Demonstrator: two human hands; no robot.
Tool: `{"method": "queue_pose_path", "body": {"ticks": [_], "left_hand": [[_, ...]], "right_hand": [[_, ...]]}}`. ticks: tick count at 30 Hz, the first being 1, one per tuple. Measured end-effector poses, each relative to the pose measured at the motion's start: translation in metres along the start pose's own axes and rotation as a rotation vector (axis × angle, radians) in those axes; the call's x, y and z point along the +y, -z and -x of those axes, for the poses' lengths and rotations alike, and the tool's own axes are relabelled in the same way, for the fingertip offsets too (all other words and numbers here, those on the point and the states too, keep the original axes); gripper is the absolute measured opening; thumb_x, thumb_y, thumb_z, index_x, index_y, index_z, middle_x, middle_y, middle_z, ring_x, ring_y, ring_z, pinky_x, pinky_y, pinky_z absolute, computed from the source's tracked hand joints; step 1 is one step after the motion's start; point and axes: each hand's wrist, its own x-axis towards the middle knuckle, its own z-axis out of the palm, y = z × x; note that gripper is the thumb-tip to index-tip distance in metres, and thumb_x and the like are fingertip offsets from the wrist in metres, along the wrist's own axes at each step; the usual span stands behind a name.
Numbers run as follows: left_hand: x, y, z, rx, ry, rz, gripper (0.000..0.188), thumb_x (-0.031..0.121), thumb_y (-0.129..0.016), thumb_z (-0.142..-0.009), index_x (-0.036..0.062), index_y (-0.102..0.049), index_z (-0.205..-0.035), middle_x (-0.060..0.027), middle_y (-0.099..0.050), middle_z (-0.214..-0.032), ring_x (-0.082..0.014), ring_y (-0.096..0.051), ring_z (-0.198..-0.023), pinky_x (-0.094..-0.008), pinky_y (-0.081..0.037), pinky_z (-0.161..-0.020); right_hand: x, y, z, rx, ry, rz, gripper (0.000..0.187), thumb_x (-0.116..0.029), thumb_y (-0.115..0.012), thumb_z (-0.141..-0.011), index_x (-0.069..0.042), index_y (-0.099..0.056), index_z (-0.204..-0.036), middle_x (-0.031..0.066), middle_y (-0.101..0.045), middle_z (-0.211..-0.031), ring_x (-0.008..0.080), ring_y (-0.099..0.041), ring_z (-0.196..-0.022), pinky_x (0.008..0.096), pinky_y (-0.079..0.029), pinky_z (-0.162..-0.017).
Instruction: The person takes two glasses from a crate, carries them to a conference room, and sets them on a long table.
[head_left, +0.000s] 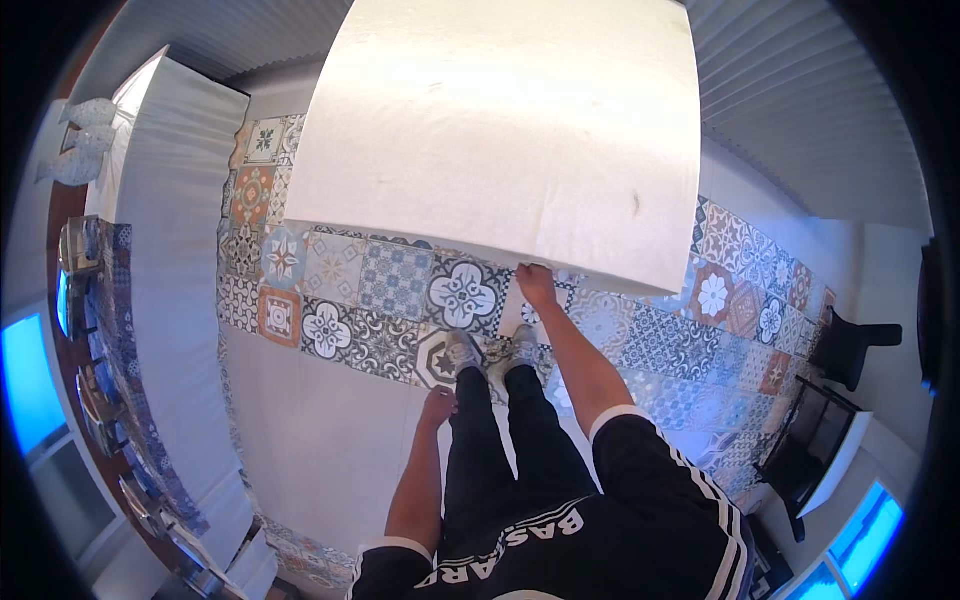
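Observation:
A large table draped in a white tablecloth (480,150) stands in front of me. At its near edge, right of the middle, my right hand (537,285) is closed on the hem of the cloth, with the fingertips partly hidden at the edge. My left hand (438,407) hangs beside my left leg, apart from the table. Its fingers are curled in, and nothing shows in them. The cloth top carries a few small creases and a dark mark toward the right.
Patterned tiles (395,280) cover the floor around my grey shoes (463,352). A long white-covered table (180,200) runs along the left, by a row of metal serving dishes (85,245). Black chairs (845,348) stand at the right. Pleated drapery (800,100) hangs behind.

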Motion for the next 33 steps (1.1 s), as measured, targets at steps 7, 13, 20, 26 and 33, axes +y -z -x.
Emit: {"method": "queue_pose_path", "body": {"ticks": [7,13,20,26,33], "left_hand": [[0.042,-0.021,-0.01,0.173,-0.436,-0.337,0.034,0.012,-0.063,-0.075,0.0002,-0.051,-0.104,-0.0137,-0.062,-0.081,-0.0233,-0.063,-0.069,-0.0369,-0.051,-0.063],[0.15,-0.076,0.041,0.381,-0.953,-0.685,0.086,0.02,-0.077,-0.066,-0.0018,-0.028,-0.133,-0.0231,-0.044,-0.127,-0.0386,-0.048,-0.115,-0.0454,-0.044,-0.091],[0.212,-0.114,0.085,0.237,-0.983,-0.541,0.08,0.024,-0.078,-0.068,-0.0054,-0.037,-0.131,-0.0256,-0.048,-0.127,-0.0397,-0.049,-0.116,-0.043,-0.042,-0.096],[0.271,-0.12,0.101,0.239,-1.113,-0.303,0.021,0.012,-0.057,-0.086,0.001,-0.063,-0.102,-0.0165,-0.065,-0.077,-0.0233,-0.063,-0.07,-0.0334,-0.047,-0.065],[0.36,-0.076,0.144,0.077,-0.98,-0.665,0.024,0.021,-0.062,-0.083,-0.0025,-0.061,-0.085,-0.0181,-0.059,-0.067,-0.0255,-0.055,-0.059,-0.0368,-0.044,-0.059]], "right_hand": [[-0.036,0.049,0.098,0.005,0.269,-0.225,0.029,-0.021,-0.06,-0.082,0.004,-0.059,-0.067,0.0197,-0.059,-0.065,0.028,-0.059,-0.058,0.0378,-0.045,-0.056],[-0.095,0.116,0.16,-0.041,0.367,-0.295,0.028,-0.018,-0.057,-0.087,0.003,-0.059,-0.068,0.0091,-0.061,-0.062,0.0132,-0.057,-0.057,0.0285,-0.044,-0.054],[-0.169,0.179,0.186,-0.219,0.164,-0.78,0.025,-0.016,-0.053,-0.088,-0.001,-0.056,-0.068,0.0073,-0.06,-0.062,0.0127,-0.056,-0.058,0.0273,-0.044,-0.056],[-0.201,0.208,0.154,-0.205,0.21,-0.962,0.024,-0.018,-0.049,-0.092,-0.001,-0.059,-0.079,0.0091,-0.063,-0.073,0.0139,-0.058,-0.066,0.0274,-0.046,-0.066],[-0.175,0.202,0.152,-0.144,0.144,-0.555,0.049,-0.023,-0.06,-0.088,-0.004,-0.043,-0.129,0.0111,-0.058,-0.109,0.0178,-0.059,-0.094,0.0298,-0.049,-0.078]]}}
